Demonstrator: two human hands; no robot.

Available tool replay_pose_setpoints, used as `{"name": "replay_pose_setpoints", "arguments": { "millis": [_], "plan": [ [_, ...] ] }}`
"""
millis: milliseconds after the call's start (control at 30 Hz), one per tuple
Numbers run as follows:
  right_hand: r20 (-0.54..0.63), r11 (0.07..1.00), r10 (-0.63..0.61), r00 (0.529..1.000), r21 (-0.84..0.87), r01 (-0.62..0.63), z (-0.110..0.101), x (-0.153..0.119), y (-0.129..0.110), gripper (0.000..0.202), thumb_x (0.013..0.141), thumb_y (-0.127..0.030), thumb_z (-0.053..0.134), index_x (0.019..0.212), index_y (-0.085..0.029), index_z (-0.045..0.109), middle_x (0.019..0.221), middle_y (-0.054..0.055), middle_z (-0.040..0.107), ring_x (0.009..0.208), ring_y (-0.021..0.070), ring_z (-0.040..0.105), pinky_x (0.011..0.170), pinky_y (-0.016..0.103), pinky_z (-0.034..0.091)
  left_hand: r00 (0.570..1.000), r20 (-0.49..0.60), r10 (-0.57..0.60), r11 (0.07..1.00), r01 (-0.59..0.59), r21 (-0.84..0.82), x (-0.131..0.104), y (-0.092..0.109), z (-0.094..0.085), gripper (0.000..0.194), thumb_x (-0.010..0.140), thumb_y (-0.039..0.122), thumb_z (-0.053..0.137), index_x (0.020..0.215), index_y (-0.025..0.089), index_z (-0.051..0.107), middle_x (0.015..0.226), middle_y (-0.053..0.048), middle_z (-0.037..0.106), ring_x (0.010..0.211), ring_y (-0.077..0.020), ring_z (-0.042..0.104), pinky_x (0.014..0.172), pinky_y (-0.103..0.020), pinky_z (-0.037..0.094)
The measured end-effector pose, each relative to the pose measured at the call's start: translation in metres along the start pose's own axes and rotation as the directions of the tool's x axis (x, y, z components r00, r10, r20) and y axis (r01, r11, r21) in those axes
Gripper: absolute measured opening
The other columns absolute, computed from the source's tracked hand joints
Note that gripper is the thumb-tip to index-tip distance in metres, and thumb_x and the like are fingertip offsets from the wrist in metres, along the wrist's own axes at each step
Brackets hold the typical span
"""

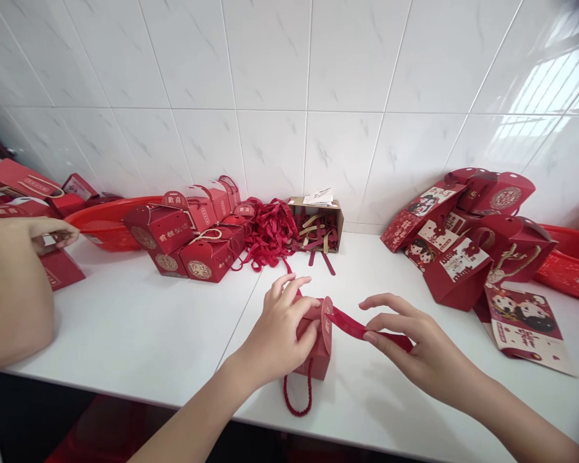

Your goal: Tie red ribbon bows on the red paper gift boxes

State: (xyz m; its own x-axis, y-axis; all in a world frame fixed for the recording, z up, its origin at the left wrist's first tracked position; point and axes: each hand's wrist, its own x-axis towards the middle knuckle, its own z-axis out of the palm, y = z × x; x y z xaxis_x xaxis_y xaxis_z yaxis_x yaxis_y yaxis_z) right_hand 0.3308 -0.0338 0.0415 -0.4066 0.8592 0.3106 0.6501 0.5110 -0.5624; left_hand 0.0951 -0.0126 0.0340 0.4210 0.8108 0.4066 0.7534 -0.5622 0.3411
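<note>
Near the table's front edge stands a small red gift box point(322, 357) with a rounded top flap. A dark red rope handle point(298, 411) hangs from its near side over the tabletop. My left hand point(284, 321) grips the top of the box from the left, thumb on the near side and fingers curled over it. Out from the flap, to the right, runs a red ribbon point(350, 323). My right hand point(412, 341) pinches this ribbon between thumb and fingers, apart from the box. My left hand hides part of the box top.
Behind the box lie a heap of red ribbons point(273, 231) and a carton point(338, 228) of strips. Finished-looking gift boxes point(207, 260) stand left, more boxes point(456, 270) right. Red baskets point(118, 222) flank them. Another person's hand point(53, 231) is at far left.
</note>
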Motion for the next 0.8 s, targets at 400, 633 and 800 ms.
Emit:
{"name": "replay_pose_setpoints", "arguments": {
  "millis": [400, 633, 800],
  "plan": [
    [-0.011, 1.000, -0.004, 1.000, 0.016, 0.004, -0.001, 0.004, -0.004, 0.024, 0.093, -0.032, 0.047, 0.080, -0.025, 0.066, 0.115, 0.008, 0.054, 0.064, 0.0132, 0.056, 0.064, 0.031, 0.052, 1.000, -0.028, 0.006, 1.000, -0.005, 0.015, 0.000, 0.000, 0.001, 0.027, 0.083, 0.023, 0.053, 0.108, 0.024, 0.063, 0.137, -0.008, 0.046, 0.131, -0.0337, 0.029, 0.102, -0.057, 0.036],
    [-0.017, 0.998, 0.015, 1.000, 0.054, -0.015, 0.002, 0.009, -0.003, 0.025, 0.093, -0.033, 0.047, 0.079, -0.025, 0.065, 0.115, 0.007, 0.054, 0.070, 0.0141, 0.059, 0.066, 0.031, 0.052, 0.992, -0.126, 0.020, 1.000, -0.018, 0.018, 0.000, -0.002, 0.002, 0.019, 0.082, 0.021, 0.056, 0.098, 0.024, 0.066, 0.132, -0.006, 0.052, 0.129, -0.0319, 0.033, 0.103, -0.054, 0.035],
    [-0.024, 0.997, 0.049, 0.999, 0.065, -0.048, 0.008, 0.012, -0.002, 0.027, 0.093, -0.039, 0.046, 0.078, -0.026, 0.065, 0.113, 0.006, 0.056, 0.090, 0.0204, 0.060, 0.077, 0.036, 0.050, 0.974, -0.224, 0.036, 0.999, -0.028, 0.041, 0.003, -0.001, 0.006, 0.017, 0.081, 0.015, 0.057, 0.085, 0.026, 0.070, 0.128, -0.002, 0.058, 0.128, -0.0309, 0.035, 0.103, -0.052, 0.033]
  ]
}}
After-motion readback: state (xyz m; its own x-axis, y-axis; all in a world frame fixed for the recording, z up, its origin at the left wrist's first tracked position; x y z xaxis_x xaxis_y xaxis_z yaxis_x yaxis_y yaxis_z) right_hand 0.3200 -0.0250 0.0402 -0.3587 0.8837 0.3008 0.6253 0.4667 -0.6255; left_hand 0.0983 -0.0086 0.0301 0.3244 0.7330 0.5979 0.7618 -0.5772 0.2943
